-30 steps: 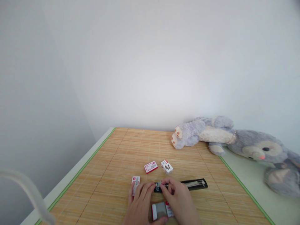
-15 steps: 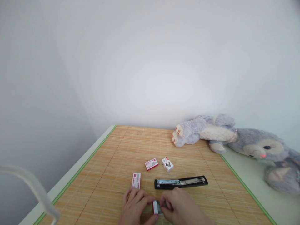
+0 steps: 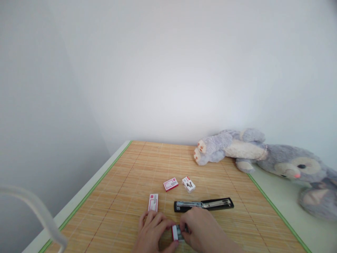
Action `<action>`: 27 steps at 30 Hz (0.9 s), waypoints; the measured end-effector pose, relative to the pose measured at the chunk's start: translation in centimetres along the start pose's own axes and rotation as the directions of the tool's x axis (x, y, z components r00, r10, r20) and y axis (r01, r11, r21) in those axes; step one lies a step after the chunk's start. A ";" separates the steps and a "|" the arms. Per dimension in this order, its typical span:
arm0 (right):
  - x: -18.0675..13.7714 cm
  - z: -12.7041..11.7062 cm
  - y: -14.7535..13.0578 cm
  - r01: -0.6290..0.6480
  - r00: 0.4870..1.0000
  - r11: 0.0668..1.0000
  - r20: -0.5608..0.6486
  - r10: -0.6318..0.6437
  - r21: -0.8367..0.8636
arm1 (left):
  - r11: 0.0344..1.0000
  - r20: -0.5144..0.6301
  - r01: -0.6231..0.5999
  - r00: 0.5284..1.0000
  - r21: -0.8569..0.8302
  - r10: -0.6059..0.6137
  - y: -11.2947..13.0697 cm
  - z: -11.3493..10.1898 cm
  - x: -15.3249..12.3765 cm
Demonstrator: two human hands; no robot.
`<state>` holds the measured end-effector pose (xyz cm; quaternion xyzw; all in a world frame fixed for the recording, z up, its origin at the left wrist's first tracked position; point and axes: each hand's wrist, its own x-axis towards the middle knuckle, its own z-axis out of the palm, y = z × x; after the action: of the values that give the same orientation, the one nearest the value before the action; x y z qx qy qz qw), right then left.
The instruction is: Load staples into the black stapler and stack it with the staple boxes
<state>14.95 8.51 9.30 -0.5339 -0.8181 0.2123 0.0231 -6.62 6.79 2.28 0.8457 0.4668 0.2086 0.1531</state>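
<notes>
My left hand (image 3: pixel 154 232) and my right hand (image 3: pixel 201 230) meet at the near edge of the bamboo mat (image 3: pixel 126 182), both closed around a small red-and-white staple box (image 3: pixel 176 232) that lies between them. Just beyond my right hand lies a black stapler (image 3: pixel 204 205), opened flat with its metal staple channel facing up. A shut staple box (image 3: pixel 153 202) lies just past my left fingers. Two more small boxes lie further back, one flat (image 3: pixel 170 184) and one with a picture on its side (image 3: pixel 188 184).
A grey plush rabbit (image 3: pixel 263 158) lies along the back right, partly off the mat on the pale green surface (image 3: pixel 297 218). White walls close in the left and back. A blurred white tube (image 3: pixel 31 211) crosses the lower left corner.
Both hands drew back from the open stapler to the staple box at the near edge and closed on it. The stapler now lies uncovered.
</notes>
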 end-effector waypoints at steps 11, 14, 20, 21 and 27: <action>-4.0 -1.8 4.7 -0.199 0.979 0.975 -0.020 0.202 0.096 | 0.998 0.002 -0.060 0.998 0.010 0.060 -0.1 0.0 0.0; -4.3 -1.2 5.2 -0.193 0.980 0.971 -0.013 0.197 0.141 | 0.995 0.006 -0.096 0.995 0.001 0.096 -0.1 0.5 0.4; -3.2 0.5 3.5 -0.143 0.989 0.965 -0.002 0.147 0.219 | 0.991 -0.005 -0.134 0.991 -0.008 0.134 0.0 1.4 1.2; -3.1 0.7 3.3 -0.131 0.991 0.965 -0.007 0.136 0.229 | 0.991 -0.014 -0.137 0.991 0.000 0.137 0.0 1.4 1.2; -3.8 -1.0 4.0 -0.012 0.988 0.948 -0.143 0.061 0.319 | 0.994 -0.085 -0.027 0.996 0.102 0.036 1.6 1.2 1.4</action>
<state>20.30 6.83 9.48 -0.5528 -0.7593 0.3001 0.1667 -4.20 7.11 2.25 0.8497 0.4695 0.2239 0.0864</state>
